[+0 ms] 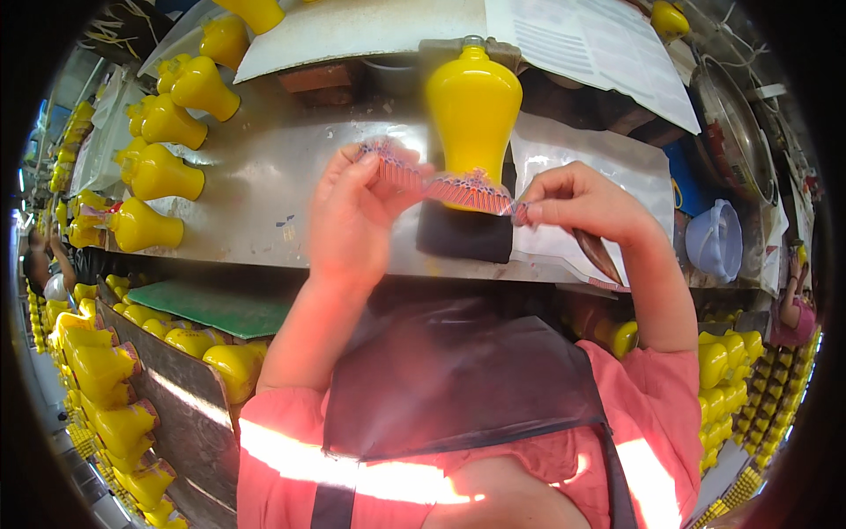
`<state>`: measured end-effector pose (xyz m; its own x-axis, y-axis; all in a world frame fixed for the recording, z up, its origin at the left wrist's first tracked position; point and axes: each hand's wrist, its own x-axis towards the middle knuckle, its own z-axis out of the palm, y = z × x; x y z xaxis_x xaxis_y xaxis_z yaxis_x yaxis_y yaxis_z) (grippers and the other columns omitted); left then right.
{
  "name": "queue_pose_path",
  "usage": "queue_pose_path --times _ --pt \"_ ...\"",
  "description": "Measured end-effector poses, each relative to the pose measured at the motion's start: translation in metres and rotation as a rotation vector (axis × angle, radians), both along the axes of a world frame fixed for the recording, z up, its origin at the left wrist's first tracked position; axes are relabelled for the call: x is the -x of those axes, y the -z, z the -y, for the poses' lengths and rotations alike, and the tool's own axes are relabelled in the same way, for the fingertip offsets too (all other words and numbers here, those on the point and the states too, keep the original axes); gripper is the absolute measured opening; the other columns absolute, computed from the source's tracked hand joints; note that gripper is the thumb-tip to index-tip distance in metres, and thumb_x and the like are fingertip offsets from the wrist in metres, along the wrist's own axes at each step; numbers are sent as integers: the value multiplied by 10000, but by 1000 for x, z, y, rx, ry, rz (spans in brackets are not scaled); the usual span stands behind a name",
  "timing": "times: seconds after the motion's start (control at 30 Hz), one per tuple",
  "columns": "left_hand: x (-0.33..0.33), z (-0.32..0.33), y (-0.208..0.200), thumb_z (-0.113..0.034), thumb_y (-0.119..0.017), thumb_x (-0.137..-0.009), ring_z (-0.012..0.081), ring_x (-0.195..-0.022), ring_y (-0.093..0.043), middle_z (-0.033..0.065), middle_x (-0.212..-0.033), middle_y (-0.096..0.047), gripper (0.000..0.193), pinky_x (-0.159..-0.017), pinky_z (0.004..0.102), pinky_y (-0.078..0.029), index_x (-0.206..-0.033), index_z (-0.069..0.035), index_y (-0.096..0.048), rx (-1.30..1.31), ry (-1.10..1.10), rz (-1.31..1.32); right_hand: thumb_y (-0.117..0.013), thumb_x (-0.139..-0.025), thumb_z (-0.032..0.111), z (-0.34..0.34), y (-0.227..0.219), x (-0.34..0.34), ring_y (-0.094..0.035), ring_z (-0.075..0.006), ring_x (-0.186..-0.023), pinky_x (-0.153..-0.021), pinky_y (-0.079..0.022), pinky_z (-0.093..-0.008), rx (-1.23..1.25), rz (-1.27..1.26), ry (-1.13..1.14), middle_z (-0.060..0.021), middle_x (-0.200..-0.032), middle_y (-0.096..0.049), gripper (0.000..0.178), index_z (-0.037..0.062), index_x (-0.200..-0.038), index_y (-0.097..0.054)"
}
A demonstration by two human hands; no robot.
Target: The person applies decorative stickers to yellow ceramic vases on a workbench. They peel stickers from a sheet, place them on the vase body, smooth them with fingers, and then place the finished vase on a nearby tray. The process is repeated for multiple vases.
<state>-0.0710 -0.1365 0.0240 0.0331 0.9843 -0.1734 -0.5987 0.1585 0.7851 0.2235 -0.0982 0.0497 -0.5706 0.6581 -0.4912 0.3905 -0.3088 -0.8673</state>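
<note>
A glossy yellow vase (474,97) is in front of me, its narrow capped neck pointing away and its base end toward me, by a dark pad (463,236). A thin strip (471,192) with red stripes and a bluish scalloped edge stretches across the base end. My left hand (357,207) pinches the strip's left part between thumb and fingers. The right end is pinched by my right hand (586,201). Below that palm shows a dark brown flat tool (599,256); whether the fingers grip it I cannot tell. The strip partly covers the vase's base.
Several yellow vases (159,172) stand along the metal table's left side. White sheets (590,159) lie to the right, beside a pale lavender bucket (714,240). A green board (211,307) is at lower left, above more vases. Other people are at the far left and right edges.
</note>
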Motion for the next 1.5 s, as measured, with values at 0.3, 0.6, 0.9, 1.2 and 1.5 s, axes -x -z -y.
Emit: queue_pose_path --times 0.3,0.6,0.9,1.2,1.5 --pt "1 6 58 -158 -566 -1018 108 -710 -627 104 -965 -756 132 -639 249 -495 -1086 -57 -618 263 45 -87 -710 -892 250 -5 21 -2 -476 -88 -652 -601 -424 -288 -176 214 88 -23 -667 -558 307 -3 -740 -625" --pt "5 -11 78 -116 -626 -983 107 -728 -613 44 -910 -673 105 -627 226 -442 -1072 -67 -597 337 138 -348 -679 -881 251 -4 44 1 -539 -149 -642 -621 -460 -338 -198 274 174 -68 -652 -590 315 -20 -732 -624" --pt "-14 -15 72 -246 -610 -971 241 -1360 -454 137 -1389 -538 536 -1174 393 -316 -1427 1 -471 -341 116 -991 -705 -893 390 10 34 27 -672 -413 -1104 -947 -528 -443 -684 449 386 -272 -1272 -655 670 20 -1430 -551" --pt "-41 -13 80 -201 -775 -875 306 -1303 -515 196 -1372 -527 689 -1099 422 -424 -1431 22 -433 -290 110 -784 -809 -786 129 19 48 49 -472 -19 -554 -536 -434 -215 -418 139 511 -146 -1257 -714 885 37 -1573 -413" --pt "-42 -10 79 -196 -773 -878 267 -1283 -518 172 -1371 -514 697 -1068 393 -445 -1437 16 -415 -264 118 -744 -817 -774 104 19 47 47 -433 -3 -543 -516 -400 -196 -365 96 514 -127 -1272 -707 918 41 -1585 -391"
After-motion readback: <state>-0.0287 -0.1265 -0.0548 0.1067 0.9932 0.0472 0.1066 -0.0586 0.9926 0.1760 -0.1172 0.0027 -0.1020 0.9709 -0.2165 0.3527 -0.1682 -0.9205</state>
